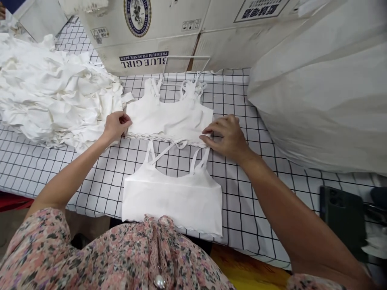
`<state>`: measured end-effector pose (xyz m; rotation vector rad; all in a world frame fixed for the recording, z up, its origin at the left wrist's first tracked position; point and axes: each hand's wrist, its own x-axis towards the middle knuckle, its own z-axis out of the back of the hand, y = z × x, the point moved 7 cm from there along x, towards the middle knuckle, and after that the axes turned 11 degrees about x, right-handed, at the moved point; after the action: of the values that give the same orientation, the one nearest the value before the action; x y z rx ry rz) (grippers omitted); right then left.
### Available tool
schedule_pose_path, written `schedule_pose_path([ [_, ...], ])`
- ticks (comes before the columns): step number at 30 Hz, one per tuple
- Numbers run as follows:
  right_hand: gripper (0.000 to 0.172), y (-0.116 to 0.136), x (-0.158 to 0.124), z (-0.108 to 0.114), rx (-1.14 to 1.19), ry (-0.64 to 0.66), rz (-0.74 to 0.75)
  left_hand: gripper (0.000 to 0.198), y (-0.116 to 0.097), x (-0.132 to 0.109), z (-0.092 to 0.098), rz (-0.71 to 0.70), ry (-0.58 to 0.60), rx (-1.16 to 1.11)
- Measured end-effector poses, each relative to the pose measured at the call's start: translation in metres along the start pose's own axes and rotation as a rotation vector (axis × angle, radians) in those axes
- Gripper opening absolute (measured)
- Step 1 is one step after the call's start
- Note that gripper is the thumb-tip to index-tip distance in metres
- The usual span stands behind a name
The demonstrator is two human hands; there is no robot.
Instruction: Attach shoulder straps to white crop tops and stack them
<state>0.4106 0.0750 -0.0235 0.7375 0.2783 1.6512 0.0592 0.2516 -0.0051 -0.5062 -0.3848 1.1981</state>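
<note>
A small stack of white cropped bra tops (169,117) lies flat on the checked cloth, its layered wavy hems towards me and its straps at the far end. My left hand (117,125) pinches the stack's left edge near the hem. At the lower right corner, my right hand (226,135) has its thumb and fingers closed on the hem. Closer to my body, another white bra top (172,199) is spread out by itself, its thin straps reaching up to the stack's hem. Neither hand touches that one.
A big heap of white garments (54,92) covers the left side. Cardboard boxes (145,44) stand at the back, with a thin white rectangular frame (189,57) before them. A large pale bag (320,88) bulges in from the right, and a dark phone (343,219) lies at the right front.
</note>
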Motion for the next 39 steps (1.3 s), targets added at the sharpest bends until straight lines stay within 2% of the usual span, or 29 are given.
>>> schedule_pose_path([
  [2,0.022,0.000,-0.002,0.000,-0.002,-0.021,0.003,0.003,0.000,0.000,0.001,0.025,-0.017,-0.029],
  [6,0.024,0.004,-0.007,0.000,0.022,-0.082,0.018,0.015,0.003,0.002,0.008,0.085,-0.055,-0.068],
  [10,0.019,0.008,-0.009,-0.001,0.037,-0.139,0.046,0.022,0.002,0.010,0.004,0.119,-0.012,-0.014],
  [16,0.026,0.004,-0.010,-0.004,0.030,-0.156,0.044,0.008,0.000,0.022,-0.006,0.147,0.013,0.041],
  [21,0.028,-0.002,-0.015,-0.002,-0.018,-0.135,0.003,0.011,0.013,0.023,-0.001,0.168,-0.014,0.050],
  [23,0.033,0.004,-0.011,-0.001,-0.066,-0.140,-0.008,0.010,0.007,0.023,0.001,0.085,-0.086,0.095],
  [25,0.044,0.018,-0.002,-0.008,-0.097,-0.119,-0.016,0.017,-0.015,0.018,-0.004,-0.113,-0.189,0.153],
  [26,0.050,0.026,0.004,-0.015,-0.103,-0.078,-0.017,0.023,-0.029,0.013,-0.012,-0.240,-0.206,0.186],
  [27,0.057,0.034,0.010,-0.024,-0.101,-0.013,-0.017,0.030,-0.042,0.007,-0.025,-0.364,-0.180,0.226],
  [29,0.069,0.043,0.017,-0.045,-0.096,0.157,-0.033,0.045,-0.055,-0.006,-0.055,-0.532,-0.039,0.321],
  [31,0.079,0.040,0.014,-0.058,-0.112,0.306,-0.080,0.061,-0.048,-0.015,-0.073,-0.558,0.076,0.412],
  [33,0.085,0.029,0.005,-0.058,-0.136,0.375,-0.150,0.073,-0.030,-0.017,-0.073,-0.485,0.091,0.464],
  [36,0.093,0.020,-0.002,-0.047,-0.149,0.338,-0.235,0.079,-0.014,-0.013,-0.062,-0.422,0.016,0.477],
  [39,0.090,0.040,0.015,-0.053,-0.123,0.291,-0.218,0.076,-0.033,-0.009,-0.069,-0.520,-0.014,0.460],
])
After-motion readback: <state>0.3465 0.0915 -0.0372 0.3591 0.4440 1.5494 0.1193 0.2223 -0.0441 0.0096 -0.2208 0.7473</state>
